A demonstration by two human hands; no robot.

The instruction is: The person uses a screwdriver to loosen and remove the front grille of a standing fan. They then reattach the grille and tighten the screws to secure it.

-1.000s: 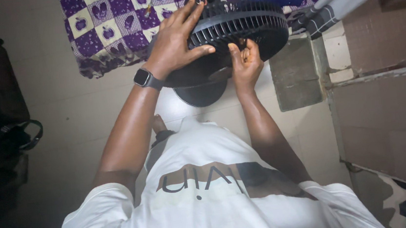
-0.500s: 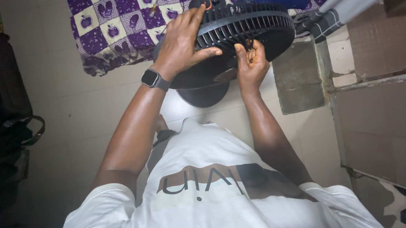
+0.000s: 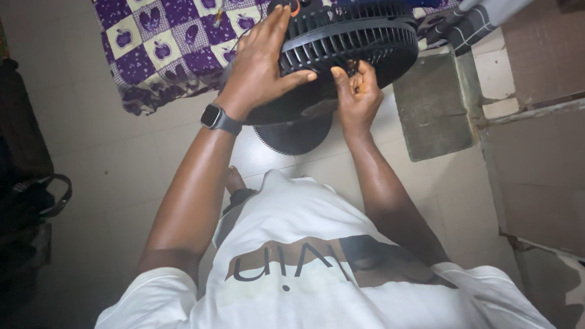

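The fan grille (image 3: 348, 39) at upper centre looks matt black ribbed plastic. The patchwork cover (image 3: 168, 34) behind is soft printed cloth

Dim indoor light falls from above onto the pale tiled floor (image 3: 129, 150) and white cotton shirt (image 3: 303, 283). The left side sinks into deep shadow. Edges bend with wide-angle distortion; detail is soft and grainy.
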